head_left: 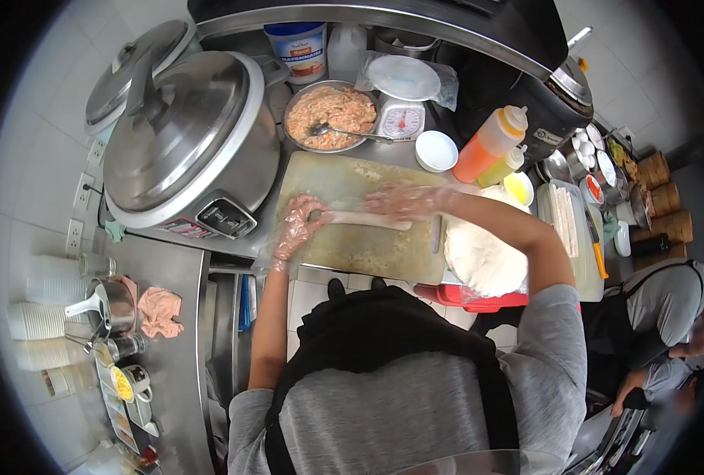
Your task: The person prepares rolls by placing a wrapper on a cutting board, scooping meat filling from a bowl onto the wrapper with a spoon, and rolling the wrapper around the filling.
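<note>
A long, pale dough roll [368,219] lies across the worn cutting board [368,257]. My left hand [300,224], in a clear plastic glove, has its fingers curled round the roll's left end. Just above the roll, my right hand [403,199] is stretched out flat, smeared by motion; whether it touches the dough I cannot tell. To the right of the board rests a large mound of dough [485,249]. Behind the board stands a metal bowl of orange-flecked filling [332,111] with a spoon [348,131] in it.
A big rice cooker [185,142] borders the board's left. Kitchen scale [402,120], white bowl [436,151], orange squeeze bottle [490,144] and mayonnaise tub [299,54] line the back. An orange-handled knife [597,249] lies at right. Another person [660,309] stands further right.
</note>
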{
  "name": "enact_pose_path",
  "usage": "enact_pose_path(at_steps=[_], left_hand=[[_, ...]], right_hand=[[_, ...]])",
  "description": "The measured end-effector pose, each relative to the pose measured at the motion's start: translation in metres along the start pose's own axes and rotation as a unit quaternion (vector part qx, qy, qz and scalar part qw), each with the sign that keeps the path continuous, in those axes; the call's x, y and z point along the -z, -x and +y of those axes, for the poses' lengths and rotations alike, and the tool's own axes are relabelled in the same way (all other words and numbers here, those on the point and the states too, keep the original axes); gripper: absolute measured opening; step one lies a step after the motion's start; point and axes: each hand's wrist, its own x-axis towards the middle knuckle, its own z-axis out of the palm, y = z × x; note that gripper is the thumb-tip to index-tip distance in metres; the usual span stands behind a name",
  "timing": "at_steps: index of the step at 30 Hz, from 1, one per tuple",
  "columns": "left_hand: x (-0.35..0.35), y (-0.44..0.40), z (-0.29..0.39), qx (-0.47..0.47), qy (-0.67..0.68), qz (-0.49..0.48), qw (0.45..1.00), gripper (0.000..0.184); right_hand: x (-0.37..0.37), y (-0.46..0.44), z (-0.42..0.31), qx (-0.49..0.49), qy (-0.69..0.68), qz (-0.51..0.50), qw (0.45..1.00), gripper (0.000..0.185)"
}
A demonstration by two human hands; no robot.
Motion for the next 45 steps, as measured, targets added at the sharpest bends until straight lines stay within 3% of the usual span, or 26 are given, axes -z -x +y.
enact_pose_path(at_steps=[5,8,14,17,20,23,30,32,35,41,45], left_hand=[[0.002,0.000,0.001,-0.016,-0.010,-0.015,1.000,0.021],[0.002,0.000,0.000,-0.007,-0.005,-0.009,1.000,0.020],[0.002,0.000,0.000,0.001,-0.031,-0.012,0.999,0.018],[0.007,-0.004,0.005,-0.004,-0.070,-0.034,0.997,0.017],[0.012,-0.014,0.012,-0.012,-0.104,-0.056,0.993,0.017],[0.013,-0.024,0.021,-0.017,-0.117,-0.057,0.991,0.018],[0.005,-0.011,0.014,-0.091,-0.110,-0.035,0.989,0.027],[0.004,-0.006,0.014,-0.084,-0.118,-0.038,0.989,0.029],[0.004,-0.006,0.011,-0.079,-0.118,-0.048,0.989,0.031],[0.007,-0.016,0.006,-0.055,-0.123,-0.081,0.988,0.029],[0.002,-0.019,0.001,-0.038,-0.127,-0.066,0.989,0.026]], right_hand=[[-0.013,-0.073,-0.005,-0.051,-0.089,0.040,0.994,0.061],[-0.018,-0.045,-0.008,-0.056,-0.064,0.081,0.993,0.060],[-0.048,0.027,-0.030,-0.182,-0.057,0.130,0.973,0.064],[-0.033,0.034,-0.069,-0.276,-0.091,0.261,0.921,0.057],[-0.043,0.026,-0.089,-0.375,-0.076,0.313,0.869,0.038],[-0.056,0.022,-0.090,-0.377,-0.153,0.448,0.796,0.019],[-0.056,0.028,-0.091,-0.435,-0.098,0.445,0.776,0.020],[-0.055,0.031,-0.096,-0.415,-0.109,0.437,0.790,0.023],[-0.071,0.033,-0.089,-0.357,0.003,0.452,0.818,0.031],[-0.076,0.032,-0.072,-0.398,-0.089,0.444,0.798,0.032],[-0.057,0.033,-0.079,-0.420,-0.036,0.398,0.815,0.028]])
